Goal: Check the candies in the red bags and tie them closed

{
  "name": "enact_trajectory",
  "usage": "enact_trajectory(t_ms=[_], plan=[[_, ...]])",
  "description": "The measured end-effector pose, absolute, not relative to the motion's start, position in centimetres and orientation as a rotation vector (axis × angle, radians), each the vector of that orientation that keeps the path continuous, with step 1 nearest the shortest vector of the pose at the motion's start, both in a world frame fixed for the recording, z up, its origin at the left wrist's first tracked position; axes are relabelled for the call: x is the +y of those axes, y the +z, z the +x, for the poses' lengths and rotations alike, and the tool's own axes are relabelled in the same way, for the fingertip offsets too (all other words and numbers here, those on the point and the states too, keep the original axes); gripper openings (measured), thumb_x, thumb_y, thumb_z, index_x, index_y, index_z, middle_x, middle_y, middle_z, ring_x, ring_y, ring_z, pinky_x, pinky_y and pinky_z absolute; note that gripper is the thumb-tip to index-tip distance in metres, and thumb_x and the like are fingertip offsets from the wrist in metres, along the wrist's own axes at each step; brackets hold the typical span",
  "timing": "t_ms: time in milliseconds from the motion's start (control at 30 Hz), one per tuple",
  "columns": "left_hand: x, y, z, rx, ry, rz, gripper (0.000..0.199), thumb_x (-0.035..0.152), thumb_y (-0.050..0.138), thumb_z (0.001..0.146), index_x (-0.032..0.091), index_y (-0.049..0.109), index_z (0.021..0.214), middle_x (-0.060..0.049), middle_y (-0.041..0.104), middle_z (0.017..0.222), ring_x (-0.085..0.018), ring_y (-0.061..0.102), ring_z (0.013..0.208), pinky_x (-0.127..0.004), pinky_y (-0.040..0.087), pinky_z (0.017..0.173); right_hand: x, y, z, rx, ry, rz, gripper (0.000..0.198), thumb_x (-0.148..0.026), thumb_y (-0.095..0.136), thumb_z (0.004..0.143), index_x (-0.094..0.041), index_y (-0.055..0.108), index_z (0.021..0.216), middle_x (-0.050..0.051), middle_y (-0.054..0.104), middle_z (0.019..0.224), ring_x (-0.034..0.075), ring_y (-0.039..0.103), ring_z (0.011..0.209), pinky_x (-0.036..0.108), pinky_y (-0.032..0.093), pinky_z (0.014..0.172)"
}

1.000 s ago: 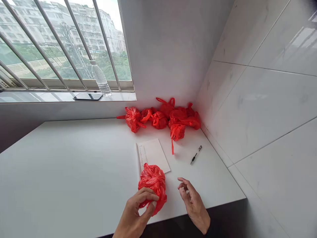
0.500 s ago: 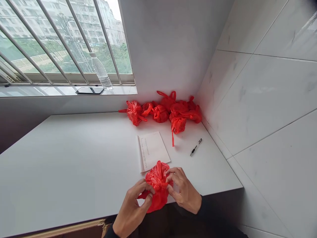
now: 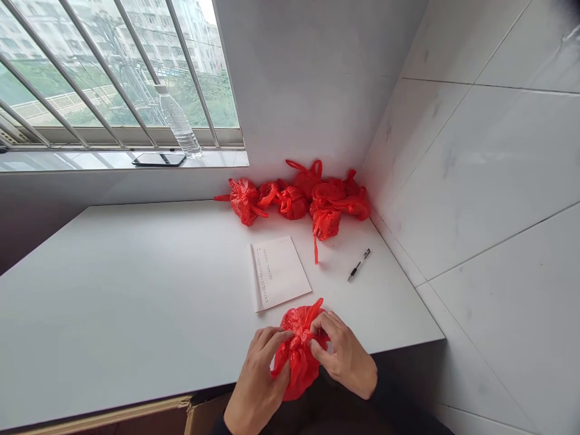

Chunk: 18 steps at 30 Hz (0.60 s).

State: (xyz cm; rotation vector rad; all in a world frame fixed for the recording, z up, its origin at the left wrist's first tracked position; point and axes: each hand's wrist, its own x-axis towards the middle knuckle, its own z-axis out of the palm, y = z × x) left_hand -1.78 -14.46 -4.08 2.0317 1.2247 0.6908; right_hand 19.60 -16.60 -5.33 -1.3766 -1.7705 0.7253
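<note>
A knotted red plastic bag (image 3: pixel 299 380) sits at the table's front edge, its lower part reaching over the rim. My left hand (image 3: pixel 267 368) holds the bag's left side, with the index finger by the knot and the thumb lower down. On the other side, my right hand (image 3: pixel 342 350) pinches the plastic just right of the knot between thumb and fingers. A twisted end of the bag sticks up beside the right fingertips. What the bag contains is hidden.
Several tied red bags (image 3: pixel 294 202) lie against the back wall. An open notebook (image 3: pixel 281 272) and a black pen (image 3: pixel 359 266) rest on the white table (image 3: pixel 136 290). A water bottle (image 3: pixel 179 124) and a phone (image 3: pixel 158 159) are on the windowsill. A tiled wall (image 3: pixel 489 199) borders the right.
The bag and both hands have shifted slightly right. My left hand has moved from the bag's lower left up toward the knot, and the bag's top now shows a twisted end.
</note>
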Motion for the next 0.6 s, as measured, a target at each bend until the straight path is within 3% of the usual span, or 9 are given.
enact_trajectory(t_ms=[133, 267, 333, 400, 467, 600], plan=[[-13.6, -4.9, -3.5, 1.44, 0.776, 1.988, 0.017, 0.022, 0.054, 0.09, 0.027, 0.071, 0.089, -0.006, 0.072, 0.09, -0.026, 0.066, 0.089, -0.039, 0.057, 0.078, -17.1, -5.0, 20.9, -1.737, 0.704, -1.399, 0.012, -0.013, 0.053, 0.091, -0.023, 0.049, 0.085, 0.0, 0.057, 0.082, 0.018, 0.055, 0.078, 0.031, 0.046, 0.071], [-12.6, -4.9, -6.4, 1.667, 0.865, 1.873, 0.022, 0.037, 0.052, 0.095, 0.025, 0.069, 0.103, -0.008, 0.072, 0.102, -0.028, 0.067, 0.093, -0.034, 0.055, 0.062, -17.5, -4.5, 22.5, -1.619, 0.783, -1.49, 0.01, -0.019, 0.052, 0.094, -0.023, 0.049, 0.086, -0.001, 0.056, 0.082, 0.017, 0.055, 0.076, 0.03, 0.046, 0.071], [-12.9, -4.5, -6.3, 1.634, 0.87, 1.9, 0.032, 0.036, 0.054, 0.094, 0.027, 0.066, 0.122, -0.008, 0.07, 0.121, -0.028, 0.066, 0.108, -0.037, 0.059, 0.074, -17.5, -4.3, 22.4, -1.624, 0.84, -1.504, 0.004, -0.024, 0.056, 0.095, -0.023, 0.053, 0.092, -0.001, 0.059, 0.085, 0.017, 0.058, 0.079, 0.031, 0.048, 0.074], [-13.3, -4.2, -5.3, 1.509, 0.841, 1.996, 0.046, 0.028, 0.056, 0.089, 0.03, 0.061, 0.135, -0.007, 0.065, 0.134, -0.028, 0.06, 0.124, -0.043, 0.056, 0.096, -17.6, -4.4, 21.7, -1.658, 0.877, -1.481, 0.016, -0.034, 0.061, 0.095, -0.023, 0.058, 0.107, 0.001, 0.062, 0.091, 0.019, 0.06, 0.083, 0.032, 0.05, 0.078], [-13.5, -4.1, -4.2, 1.397, 0.81, 2.07, 0.045, 0.022, 0.057, 0.085, 0.032, 0.069, 0.127, -0.005, 0.069, 0.128, -0.028, 0.061, 0.123, -0.047, 0.048, 0.109, -17.6, -4.6, 20.9, -1.696, 0.889, -1.458, 0.029, -0.043, 0.063, 0.096, -0.024, 0.06, 0.118, 0.002, 0.065, 0.094, 0.02, 0.061, 0.084, 0.033, 0.05, 0.079], [-12.8, -4.2, -4.5, 1.486, 0.891, 1.988, 0.026, 0.033, 0.053, 0.092, 0.027, 0.077, 0.099, -0.005, 0.076, 0.105, -0.027, 0.069, 0.102, -0.047, 0.05, 0.104, -17.5, -4.7, 20.7, -1.654, 0.847, -1.485, 0.025, -0.046, 0.052, 0.103, -0.023, 0.062, 0.098, 0.002, 0.064, 0.086, 0.02, 0.059, 0.079, 0.033, 0.048, 0.076]])
